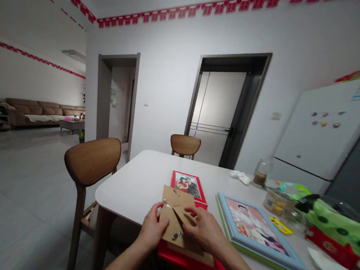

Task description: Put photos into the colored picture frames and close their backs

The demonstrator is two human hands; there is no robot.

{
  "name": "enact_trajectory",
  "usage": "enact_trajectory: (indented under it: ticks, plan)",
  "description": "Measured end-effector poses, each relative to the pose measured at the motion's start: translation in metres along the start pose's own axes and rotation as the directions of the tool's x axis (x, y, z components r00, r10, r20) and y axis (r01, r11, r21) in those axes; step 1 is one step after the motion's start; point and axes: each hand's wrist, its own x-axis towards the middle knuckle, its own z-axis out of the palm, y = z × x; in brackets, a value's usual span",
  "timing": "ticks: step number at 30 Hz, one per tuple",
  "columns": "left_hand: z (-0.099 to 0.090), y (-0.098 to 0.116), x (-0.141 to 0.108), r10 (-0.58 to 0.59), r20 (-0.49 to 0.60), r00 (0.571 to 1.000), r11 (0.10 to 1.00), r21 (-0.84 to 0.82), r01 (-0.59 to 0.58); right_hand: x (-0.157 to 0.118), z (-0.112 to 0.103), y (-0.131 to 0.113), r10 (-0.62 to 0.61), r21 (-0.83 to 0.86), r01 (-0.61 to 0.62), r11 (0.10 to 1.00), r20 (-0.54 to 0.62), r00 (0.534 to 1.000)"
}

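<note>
Both my hands work over a brown kraft-cardboard frame back (170, 218), which has small metal clips (167, 204) and a folding easel flap (183, 218). My left hand (153, 228) grips its lower left edge. My right hand (201, 230) has its fingers on the flap. Under the cardboard lies a red picture frame (194, 264), its front hidden. Beyond it, a smaller red-bordered framed photo (189, 187) lies face up. A wider blue-edged framed photo (253, 229) lies to the right of my right hand.
The white rounded table (138, 182) has a wooden chair (91, 163) at its left and another (185, 146) beyond it. At the right stand a glass jar (261, 173), a white cloth (241, 177), a plastic tub (276, 201) and a green bag (338, 222). A white refrigerator (325, 126) stands behind them.
</note>
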Motion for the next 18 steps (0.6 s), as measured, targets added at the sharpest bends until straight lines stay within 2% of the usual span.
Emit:
enact_trajectory:
  ticks: [2,4,8,10,13,18]
  plan:
    - [-0.010,-0.003,0.007,-0.065,-0.075,0.995,0.995,-0.084,0.059,0.000,0.004,-0.006,-0.050,0.059,0.051,0.997,-0.021,0.999]
    - [-0.027,-0.006,0.012,-0.098,-0.135,0.986,0.993,-0.083,0.088,-0.002,0.006,-0.002,-0.070,0.084,0.072,0.994,-0.033,0.997]
    - [-0.071,-0.011,0.017,-0.145,-0.205,0.968,0.989,0.005,0.149,-0.011,0.004,0.035,0.019,-0.038,-0.021,0.999,-0.046,0.999]
    - [-0.089,-0.013,0.019,-0.159,-0.225,0.961,0.980,0.084,0.182,-0.018,0.002,0.057,0.083,-0.141,-0.090,0.986,-0.050,0.995]
    - [-0.104,-0.015,0.022,-0.154,-0.229,0.961,0.945,0.251,0.211,-0.027,0.001,0.078,0.170,-0.259,-0.168,0.951,-0.018,0.985]
    - [-0.113,-0.011,0.027,-0.071,-0.218,0.973,0.792,0.581,0.188,-0.031,0.008,0.080,0.214,-0.298,-0.199,0.934,0.019,0.977]
